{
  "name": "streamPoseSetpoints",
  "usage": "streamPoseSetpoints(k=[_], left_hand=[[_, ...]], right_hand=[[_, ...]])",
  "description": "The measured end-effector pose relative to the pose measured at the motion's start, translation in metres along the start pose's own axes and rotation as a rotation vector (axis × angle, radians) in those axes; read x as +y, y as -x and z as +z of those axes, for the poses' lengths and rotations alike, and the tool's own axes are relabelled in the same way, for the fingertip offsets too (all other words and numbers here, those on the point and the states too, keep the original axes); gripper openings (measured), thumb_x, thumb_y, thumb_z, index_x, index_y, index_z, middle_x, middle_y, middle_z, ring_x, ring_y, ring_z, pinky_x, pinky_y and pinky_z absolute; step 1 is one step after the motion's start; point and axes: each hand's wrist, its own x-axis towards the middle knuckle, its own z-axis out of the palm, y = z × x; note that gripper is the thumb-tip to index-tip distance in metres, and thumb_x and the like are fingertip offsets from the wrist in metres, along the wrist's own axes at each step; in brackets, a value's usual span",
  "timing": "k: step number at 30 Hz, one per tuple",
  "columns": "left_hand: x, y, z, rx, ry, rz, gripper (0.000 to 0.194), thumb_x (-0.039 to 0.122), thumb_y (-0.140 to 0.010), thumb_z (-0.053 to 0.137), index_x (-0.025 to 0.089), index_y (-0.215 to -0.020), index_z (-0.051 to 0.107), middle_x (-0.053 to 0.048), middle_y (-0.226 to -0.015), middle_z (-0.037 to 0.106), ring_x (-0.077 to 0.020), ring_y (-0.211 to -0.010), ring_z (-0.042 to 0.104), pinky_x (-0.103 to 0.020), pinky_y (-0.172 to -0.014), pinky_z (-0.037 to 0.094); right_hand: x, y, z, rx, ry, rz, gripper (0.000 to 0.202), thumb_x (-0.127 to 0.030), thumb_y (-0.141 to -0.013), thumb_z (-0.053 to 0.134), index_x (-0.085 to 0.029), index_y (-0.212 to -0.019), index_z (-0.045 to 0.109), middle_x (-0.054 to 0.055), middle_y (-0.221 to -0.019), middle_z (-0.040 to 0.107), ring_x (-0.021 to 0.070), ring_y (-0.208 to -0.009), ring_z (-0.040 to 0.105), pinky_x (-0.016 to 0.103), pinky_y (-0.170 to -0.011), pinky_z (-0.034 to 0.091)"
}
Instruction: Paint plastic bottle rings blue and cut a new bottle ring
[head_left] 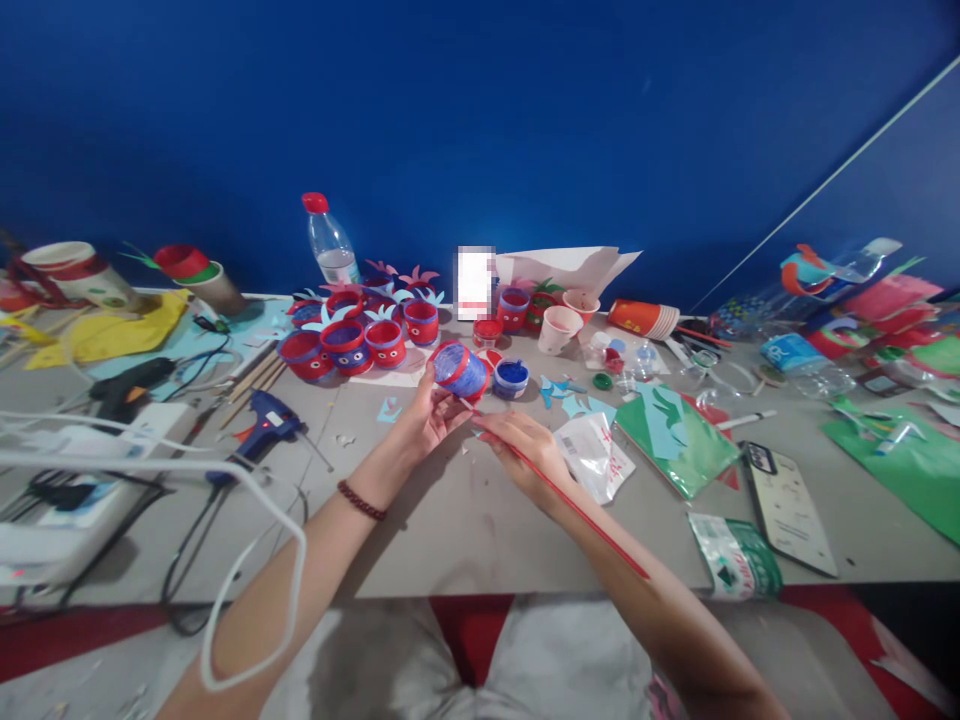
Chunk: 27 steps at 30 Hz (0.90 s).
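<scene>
Head view: left hand [427,422] holds one cup [463,371], right hand [531,450] one brush [570,502]

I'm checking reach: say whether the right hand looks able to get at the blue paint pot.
Probably yes: the blue paint pot sits beyond the right hand, nothing between, though that hand holds a brush.

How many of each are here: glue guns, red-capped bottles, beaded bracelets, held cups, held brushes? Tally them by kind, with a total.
Glue guns: 2, blue glue gun and black glue gun
Red-capped bottle: 1
Beaded bracelet: 1
Held cup: 1, left hand
Held brush: 1, right hand
Total: 6
</scene>
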Motion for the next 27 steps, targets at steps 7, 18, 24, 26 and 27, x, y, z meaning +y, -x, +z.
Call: streamPoseSetpoints(k=[7,18,24,26,27], left_hand=[[0.0001,0.0047,0.0020,-0.001,0.003,0.004,0.056,0.064,-0.087,0.048,0.013,-0.100,0.065,-0.009,-0.076,0.071,-0.0174,-0.072,0.070,-0.031,-0.081,0.059],[0.0038,0.0045,0.0040,-0.014,0.021,-0.002,0.056,0.062,-0.089,0.046,0.011,-0.097,0.069,-0.016,-0.093,0.073,-0.0191,-0.078,0.072,-0.026,-0.073,0.060],[0.0013,0.0041,0.0008,-0.009,0.015,0.000,0.055,0.062,-0.088,0.047,0.013,-0.099,0.068,-0.013,-0.084,0.073,-0.0186,-0.076,0.071,-0.028,-0.076,0.059],[0.0020,0.0032,-0.0001,-0.016,0.013,0.008,0.055,0.063,-0.088,0.048,0.012,-0.099,0.068,-0.013,-0.084,0.073,-0.0181,-0.075,0.071,-0.027,-0.076,0.059],[0.0024,0.0026,-0.0004,-0.015,0.011,0.010,0.055,0.062,-0.088,0.048,0.012,-0.099,0.067,-0.014,-0.085,0.073,-0.0178,-0.075,0.071,-0.026,-0.076,0.058]], right_hand=[[0.0017,0.0009,0.0004,0.119,-0.007,0.000,0.027,-0.017,-0.095,0.047,-0.025,-0.115,0.064,0.006,-0.095,0.074,0.0182,-0.090,0.069,0.033,-0.079,0.057],[0.0008,0.0022,-0.0092,0.255,0.069,0.071,0.025,-0.020,-0.095,0.049,-0.024,-0.112,0.068,0.009,-0.101,0.073,0.0208,-0.091,0.069,0.036,-0.080,0.056],[-0.0010,0.0035,-0.0032,0.167,0.039,0.036,0.026,-0.018,-0.095,0.048,-0.024,-0.112,0.068,0.007,-0.098,0.074,0.0185,-0.090,0.070,0.033,-0.081,0.057],[-0.0020,0.0034,-0.0009,0.139,0.037,0.029,0.026,-0.019,-0.095,0.048,-0.024,-0.111,0.068,0.007,-0.097,0.075,0.0178,-0.088,0.071,0.032,-0.080,0.058],[-0.0021,0.0032,0.0000,0.121,0.035,0.025,0.026,-0.019,-0.095,0.048,-0.024,-0.111,0.068,0.007,-0.096,0.075,0.0175,-0.088,0.071,0.031,-0.079,0.058]])
